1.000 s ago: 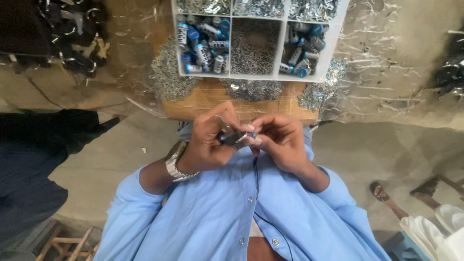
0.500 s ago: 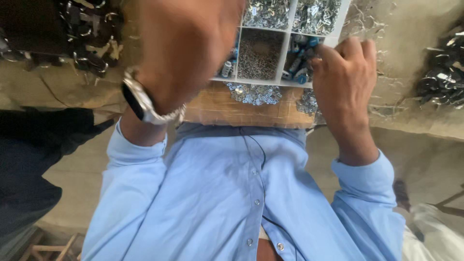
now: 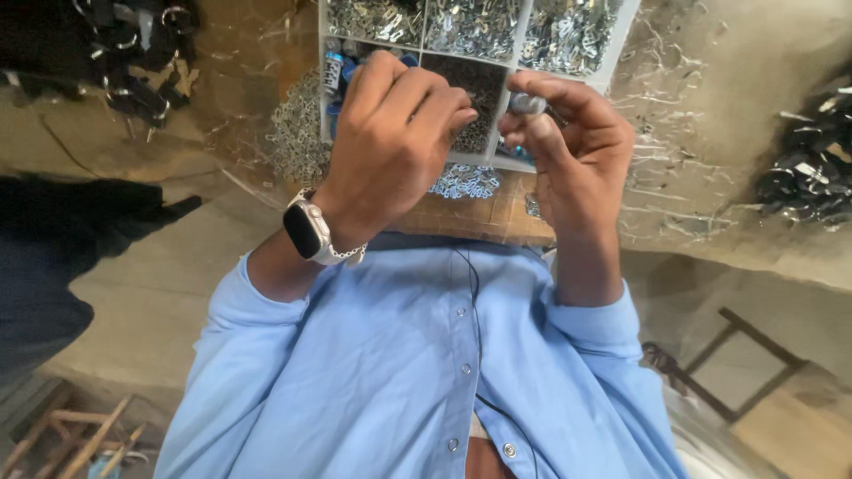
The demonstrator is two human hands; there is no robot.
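A dusty concrete floor strewn with metal scraps surrounds the low wooden board [image 3: 461, 217] where I work, a dark heap of black clips [image 3: 124, 44] lying at far left. Just right of it, loose silvery fittings [image 3: 297, 142] spill beside a white compartment tray [image 3: 621, 35], its upper cells filled with small bright metal parts, its middle cell with dark ones. My left hand [image 3: 390, 146], a pale wristwatch [image 3: 311, 232] strapped below it, hangs over that tray with fingertips pinched together; I cannot tell what they hold. Close beside it, my right hand [image 3: 568, 151] grips a small grey metal piece [image 3: 528, 104] between thumb and forefinger, above the tray's near edge. Another dark pile [image 3: 808, 177] sits far right.
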